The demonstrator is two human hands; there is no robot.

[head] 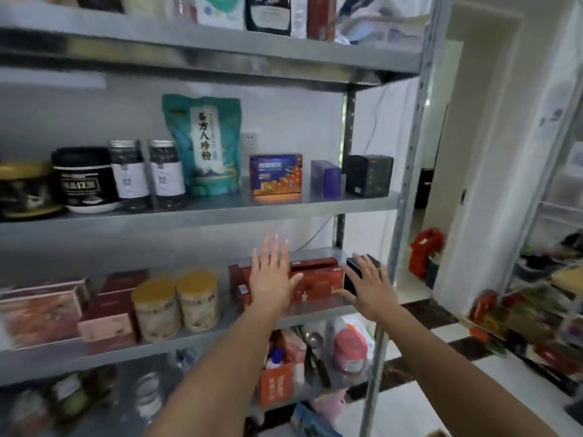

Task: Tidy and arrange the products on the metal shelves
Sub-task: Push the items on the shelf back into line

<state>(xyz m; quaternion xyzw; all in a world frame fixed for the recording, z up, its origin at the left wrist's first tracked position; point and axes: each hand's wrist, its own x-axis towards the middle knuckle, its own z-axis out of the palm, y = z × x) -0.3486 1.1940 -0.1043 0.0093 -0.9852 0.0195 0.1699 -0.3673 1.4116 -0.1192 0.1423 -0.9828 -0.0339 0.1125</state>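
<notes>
1. Red boxes (318,280) stand in a tight cluster at the right end of the lower shelf (94,361), close to the rack's near right upright (398,216).
2. The left hand (273,279) is held flat in front of the left part of that cluster. Its fingers are straight, slightly spread and pointing up, gripping nothing. Whether the palm touches the cartons cannot be told.
3. The right hand (367,283) lies over the small black box (350,277), which sits just right of the red boxes and against them. Its fingers are straight and splayed, not curled round the box.
4. Left of the red boxes on the same shelf, two gold-lidded tins (176,305) stand side by side. Further left are stacked pink and red cartons (63,310), which are blurred.
5. The upper shelf (189,222) carries a row of goods. From left to right they are:
   - a gold-rimmed tin (25,187)
   - a black tub (83,181)
   - two clear jars (148,175) with white labels
   - a tall teal pouch (205,146) leaning on the far wall
   - a blue and orange carton (276,175)
   - a purple box (326,179)
   - a dark cube box (367,175) at the right end
6. Under the hands, on the shelf below, an orange carton (276,383) stands beside a pink-lidded jar (350,348). Both are near the right upright.
</notes>
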